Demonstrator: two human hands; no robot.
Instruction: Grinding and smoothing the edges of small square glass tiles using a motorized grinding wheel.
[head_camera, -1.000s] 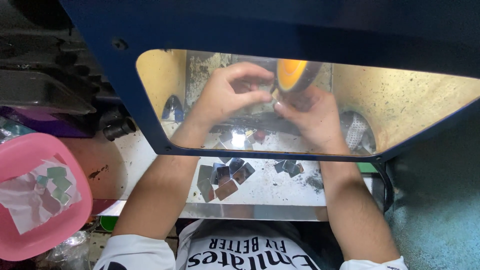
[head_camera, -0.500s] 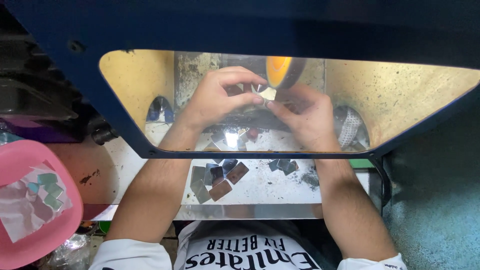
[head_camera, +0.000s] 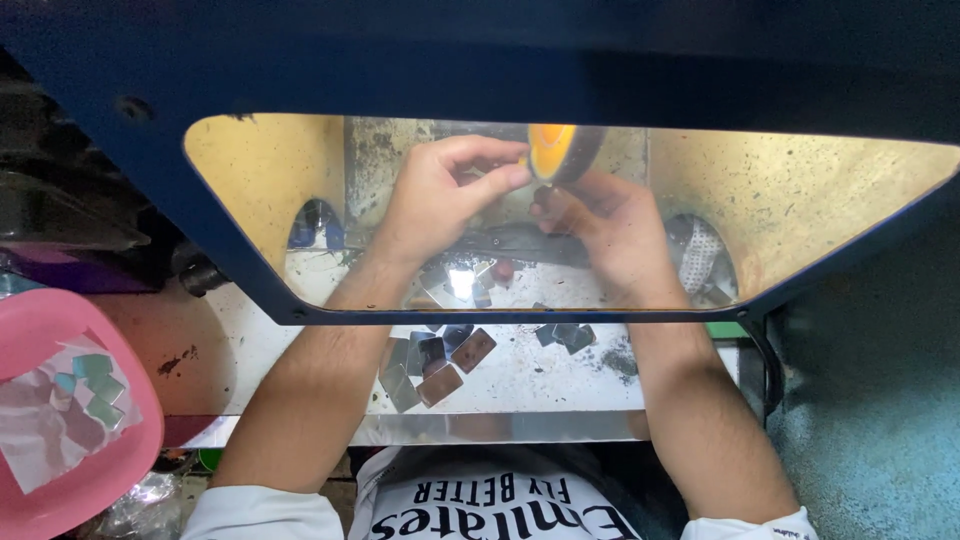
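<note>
orange polishing wheel (head_camera: 553, 150) sits upper centre of the frame, behind a clear shield (head_camera: 800, 200) in a blue frame. our left hand (head_camera: 440, 195) and right hand (head_camera: 610, 225) meet at the wheel; left grip is pinched shut on a small piece we can't make out, and we cannot tell the right grip's state. small metal squares (head_camera: 440, 360) lie scattered on the shiny table (head_camera: 520, 385) at centre, below the hands. pink bowl (head_camera: 60, 420) with greenish pieces sits lower left.
</note>
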